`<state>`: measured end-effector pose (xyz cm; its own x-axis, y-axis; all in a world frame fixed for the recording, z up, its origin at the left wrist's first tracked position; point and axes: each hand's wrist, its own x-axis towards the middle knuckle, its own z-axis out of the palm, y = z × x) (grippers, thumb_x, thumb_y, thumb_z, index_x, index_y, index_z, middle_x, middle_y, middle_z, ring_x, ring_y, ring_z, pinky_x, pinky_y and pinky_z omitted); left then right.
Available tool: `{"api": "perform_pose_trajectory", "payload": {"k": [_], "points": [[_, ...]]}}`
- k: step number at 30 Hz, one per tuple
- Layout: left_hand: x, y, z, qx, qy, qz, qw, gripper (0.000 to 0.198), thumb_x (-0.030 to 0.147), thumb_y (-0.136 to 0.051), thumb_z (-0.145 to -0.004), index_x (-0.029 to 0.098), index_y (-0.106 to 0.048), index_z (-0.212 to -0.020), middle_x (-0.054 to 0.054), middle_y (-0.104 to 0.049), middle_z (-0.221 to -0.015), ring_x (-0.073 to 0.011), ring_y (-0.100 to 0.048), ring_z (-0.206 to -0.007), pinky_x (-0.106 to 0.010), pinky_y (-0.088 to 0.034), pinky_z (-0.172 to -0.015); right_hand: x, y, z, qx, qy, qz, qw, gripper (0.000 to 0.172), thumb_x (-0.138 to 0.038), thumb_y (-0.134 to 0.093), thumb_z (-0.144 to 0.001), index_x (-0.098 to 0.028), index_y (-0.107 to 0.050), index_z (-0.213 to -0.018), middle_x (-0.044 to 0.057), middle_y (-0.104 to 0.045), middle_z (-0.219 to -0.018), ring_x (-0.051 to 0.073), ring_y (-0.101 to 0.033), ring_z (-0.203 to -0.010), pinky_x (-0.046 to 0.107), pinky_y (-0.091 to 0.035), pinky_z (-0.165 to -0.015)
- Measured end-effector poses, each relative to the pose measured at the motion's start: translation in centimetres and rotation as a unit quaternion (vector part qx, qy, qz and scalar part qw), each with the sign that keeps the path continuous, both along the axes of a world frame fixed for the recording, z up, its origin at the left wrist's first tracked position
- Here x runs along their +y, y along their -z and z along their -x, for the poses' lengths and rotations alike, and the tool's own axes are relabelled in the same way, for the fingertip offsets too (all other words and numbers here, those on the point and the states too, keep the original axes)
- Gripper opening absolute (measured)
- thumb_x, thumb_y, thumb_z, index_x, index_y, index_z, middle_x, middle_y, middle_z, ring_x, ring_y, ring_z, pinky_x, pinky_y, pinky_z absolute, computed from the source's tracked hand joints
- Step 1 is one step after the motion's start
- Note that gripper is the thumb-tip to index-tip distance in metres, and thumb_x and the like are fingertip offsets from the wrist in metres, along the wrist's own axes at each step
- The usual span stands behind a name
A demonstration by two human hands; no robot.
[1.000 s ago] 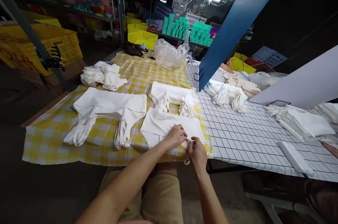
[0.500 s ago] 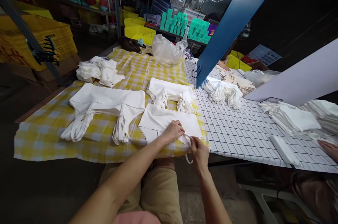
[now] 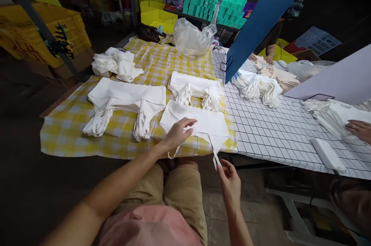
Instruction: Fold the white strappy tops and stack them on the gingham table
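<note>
A white strappy crop top [image 3: 199, 120] lies flat at the near edge of the yellow checked cloth, its straps hanging over the edge. My left hand [image 3: 180, 133] is over its left part, thumb and fingers apart, with nothing gripped. Below the table edge, my right hand [image 3: 231, 182] holds the thin right strap [image 3: 216, 159] between thumb and fingertips; the other fingers are loosely bent. Left of this top lies a stack of similar white tops [image 3: 127, 95], straps toward me. Just behind it sits a smaller stack of white tops [image 3: 195, 83].
A crumpled white cloth pile [image 3: 117, 64] and a clear plastic bag [image 3: 193, 37] lie farther back on the checked cloth [image 3: 66, 134]. A blue panel [image 3: 266, 18] rises beside the white gridded tabletop [image 3: 257, 134]. At right, another person's hand [image 3: 359, 130] rests on white garments.
My right hand has drawn the right strap down and toward me, past the table edge. My left hand has lifted off the top's lower edge and opened. The view has tilted down.
</note>
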<state>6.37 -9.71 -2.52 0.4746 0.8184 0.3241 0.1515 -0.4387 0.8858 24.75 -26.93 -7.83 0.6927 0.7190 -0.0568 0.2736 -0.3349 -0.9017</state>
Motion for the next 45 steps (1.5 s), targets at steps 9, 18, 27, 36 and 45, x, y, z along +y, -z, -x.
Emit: {"api": "perform_pose_trajectory", "payload": {"k": [9,18,27,36,45], "points": [[-9.3,7.6,6.1,0.158,-0.071,0.184,0.968,0.033,0.019,-0.050,-0.074,0.015,-0.058,-0.105,0.010,-0.032,-0.045,-0.0079,-0.034,-0.044,-0.020,-0.027,-0.049,-0.6,1.0,0.6,0.104,0.011,-0.001,0.995,0.040,-0.048,-0.066,-0.060,-0.016,-0.064,-0.084,0.004,-0.065,-0.072,0.019,-0.058,-0.071,0.029,-0.045,-0.067],[-9.3,8.6,4.1,0.206,-0.066,0.228,0.949,0.016,0.018,-0.052,-0.070,0.015,-0.063,-0.080,0.008,-0.034,-0.047,-0.0093,-0.036,-0.049,-0.021,-0.026,-0.051,-2.1,1.6,0.6,0.122,-0.023,0.006,0.992,0.039,-0.047,-0.068,-0.059,-0.017,-0.068,-0.084,0.006,-0.070,-0.085,0.024,-0.061,-0.085,0.030,-0.047,-0.072],[-10.7,7.9,5.9,0.123,-0.066,0.236,0.962,0.020,0.032,-0.048,-0.073,0.016,-0.058,-0.066,0.006,-0.037,-0.050,-0.0093,-0.037,-0.051,-0.021,-0.028,-0.052,-1.8,2.4,0.7,0.141,0.001,-0.005,0.990,0.039,-0.047,-0.070,-0.057,-0.017,-0.069,-0.083,0.006,-0.068,-0.085,0.022,-0.058,-0.083,0.027,-0.046,-0.064],[-11.2,8.4,8.4,0.122,-0.087,0.271,0.951,0.052,0.033,-0.043,-0.073,0.017,-0.049,-0.122,0.002,-0.053,-0.071,-0.0085,-0.044,-0.047,-0.021,-0.038,-0.048,-2.5,4.5,-2.3,0.174,0.094,0.008,0.980,0.042,-0.049,-0.067,-0.052,-0.018,-0.065,-0.080,0.007,-0.065,-0.088,0.023,-0.060,-0.075,0.028,-0.046,-0.054],[1.6,-0.6,5.4,0.232,-0.194,-0.002,0.953,0.041,0.018,-0.043,-0.081,0.015,-0.048,-0.121,-0.006,-0.060,-0.092,-0.0139,-0.058,-0.075,-0.025,-0.045,-0.076,7.8,-4.3,-7.5,-0.134,0.014,-0.055,0.989,0.037,-0.046,-0.052,-0.068,-0.016,-0.060,-0.089,0.010,-0.060,-0.096,0.020,-0.055,-0.078,0.031,-0.044,-0.067]]}}
